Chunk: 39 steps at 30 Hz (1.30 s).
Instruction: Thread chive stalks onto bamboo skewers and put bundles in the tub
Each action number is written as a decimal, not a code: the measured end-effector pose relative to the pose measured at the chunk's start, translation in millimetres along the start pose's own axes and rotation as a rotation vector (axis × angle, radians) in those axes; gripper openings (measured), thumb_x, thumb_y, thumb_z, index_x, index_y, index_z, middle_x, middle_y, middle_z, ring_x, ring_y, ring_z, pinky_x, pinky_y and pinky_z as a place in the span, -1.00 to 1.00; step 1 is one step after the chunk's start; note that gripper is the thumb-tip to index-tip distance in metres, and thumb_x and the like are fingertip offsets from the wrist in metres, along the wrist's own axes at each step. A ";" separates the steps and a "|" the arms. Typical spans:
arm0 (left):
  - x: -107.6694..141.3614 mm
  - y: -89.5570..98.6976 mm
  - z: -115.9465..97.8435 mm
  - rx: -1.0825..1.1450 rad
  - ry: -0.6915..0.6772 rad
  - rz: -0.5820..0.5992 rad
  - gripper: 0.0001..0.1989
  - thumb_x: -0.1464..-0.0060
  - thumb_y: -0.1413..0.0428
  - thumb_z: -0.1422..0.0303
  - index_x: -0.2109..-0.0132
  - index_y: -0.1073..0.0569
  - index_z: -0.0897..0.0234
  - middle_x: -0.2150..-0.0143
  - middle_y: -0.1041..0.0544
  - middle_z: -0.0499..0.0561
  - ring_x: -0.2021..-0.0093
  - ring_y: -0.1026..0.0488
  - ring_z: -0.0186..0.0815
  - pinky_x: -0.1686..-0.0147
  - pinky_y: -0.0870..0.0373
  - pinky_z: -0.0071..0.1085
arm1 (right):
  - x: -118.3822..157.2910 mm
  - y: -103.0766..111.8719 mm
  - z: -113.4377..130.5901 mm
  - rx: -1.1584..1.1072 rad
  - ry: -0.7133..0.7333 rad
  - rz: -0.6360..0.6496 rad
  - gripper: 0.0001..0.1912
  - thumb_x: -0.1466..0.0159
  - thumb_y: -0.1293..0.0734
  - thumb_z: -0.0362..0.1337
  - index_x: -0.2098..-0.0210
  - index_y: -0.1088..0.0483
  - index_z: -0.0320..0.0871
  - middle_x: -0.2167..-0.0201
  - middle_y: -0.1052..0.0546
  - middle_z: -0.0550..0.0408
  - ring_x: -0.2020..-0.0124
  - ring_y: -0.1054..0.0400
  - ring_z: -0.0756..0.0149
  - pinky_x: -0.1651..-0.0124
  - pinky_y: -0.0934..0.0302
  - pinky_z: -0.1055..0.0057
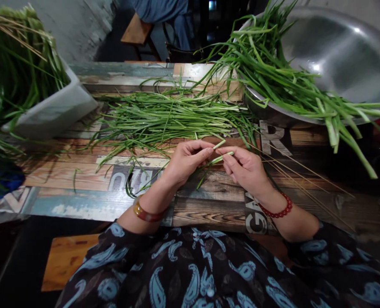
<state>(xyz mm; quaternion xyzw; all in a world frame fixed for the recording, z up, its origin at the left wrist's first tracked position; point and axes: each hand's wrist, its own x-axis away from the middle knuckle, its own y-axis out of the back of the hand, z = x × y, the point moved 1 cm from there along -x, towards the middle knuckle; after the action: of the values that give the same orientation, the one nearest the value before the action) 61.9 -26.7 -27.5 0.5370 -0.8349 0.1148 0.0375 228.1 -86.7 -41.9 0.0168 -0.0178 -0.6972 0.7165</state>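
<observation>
Near the table's front edge, my left hand (188, 160) is closed in a pinch on a green chive stalk, its pale end (219, 144) sticking out past the fingertips. Close beside it, my right hand (245, 169) pinches another chive stalk (218, 159) between thumb and fingers. The fingertips of both hands nearly meet. Just beyond them a loose pile of long chives (177, 115) lies across the table, pale ends mostly to the right. Several thin bamboo skewers (305, 188) lie by my right hand; whether one is in its fingers is hidden.
A large steel bowl (340, 47) stands at the back right, with chives (273, 77) hanging over its rim. At the left, a white bin (58, 105) holds skewered chives (19, 64). Someone in blue (180, 21) is beyond the patchwork wooden table (209, 209), near a wooden stool (137, 30).
</observation>
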 end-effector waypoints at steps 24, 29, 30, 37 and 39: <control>1.3 2.0 -0.8 -0.300 -0.262 -0.009 -0.82 -0.10 -0.24 0.28 0.27 -0.65 0.30 0.43 -0.52 -0.01 0.42 -0.36 -0.40 0.40 -0.25 -0.47 | 0.8 -2.3 -0.8 -0.064 -0.043 -0.010 -0.70 -0.36 -0.29 -0.07 0.11 -0.43 -0.18 0.66 -0.32 0.33 0.75 -0.05 0.59 0.69 0.04 0.55; 2.9 2.2 -4.2 -0.424 -0.313 -0.053 -0.85 -0.10 -0.22 0.32 0.33 -0.63 0.32 0.45 -0.51 -0.01 0.42 -0.36 -0.38 0.39 -0.25 -0.44 | -0.5 -3.7 -0.6 -0.134 -0.082 -0.029 -0.74 -0.32 -0.34 -0.09 0.15 -0.27 -0.11 0.67 -0.33 0.37 0.78 -0.05 0.58 0.73 0.08 0.57; 3.0 2.4 -4.6 -0.435 -0.317 -0.055 -0.85 -0.10 -0.21 0.33 0.34 -0.62 0.33 0.45 -0.51 -0.01 0.43 -0.36 -0.38 0.39 -0.25 -0.44 | -0.6 -4.0 -0.4 -0.142 -0.084 -0.031 -0.73 -0.31 -0.35 -0.09 0.15 -0.25 -0.10 0.67 -0.33 0.37 0.78 -0.05 0.57 0.73 0.09 0.57; 2.3 4.3 -4.8 -0.492 -0.381 -0.033 -0.86 -0.10 -0.20 0.38 0.38 -0.59 0.32 0.47 -0.50 -0.03 0.41 -0.38 -0.38 0.37 -0.26 -0.44 | 0.1 -6.5 1.0 -0.159 -0.098 -0.019 -0.62 -0.30 -0.37 -0.03 0.03 -0.19 -0.05 0.67 -0.32 0.38 0.79 -0.03 0.53 0.75 0.12 0.54; 2.2 4.2 -5.3 -0.499 -0.389 -0.019 -0.87 -0.10 -0.19 0.39 0.38 -0.58 0.32 0.46 -0.52 -0.03 0.41 -0.39 -0.38 0.35 -0.27 -0.43 | 0.3 -7.1 1.8 -0.156 -0.096 -0.025 -0.59 -0.30 -0.37 -0.01 0.01 -0.20 -0.04 0.66 -0.32 0.37 0.78 -0.03 0.53 0.74 0.13 0.52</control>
<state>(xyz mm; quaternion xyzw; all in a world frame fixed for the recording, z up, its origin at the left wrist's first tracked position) 56.9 -25.8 -22.5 0.5307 -0.8239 -0.1986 0.0087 221.0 -87.2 -40.5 -0.0720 0.0024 -0.7053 0.7052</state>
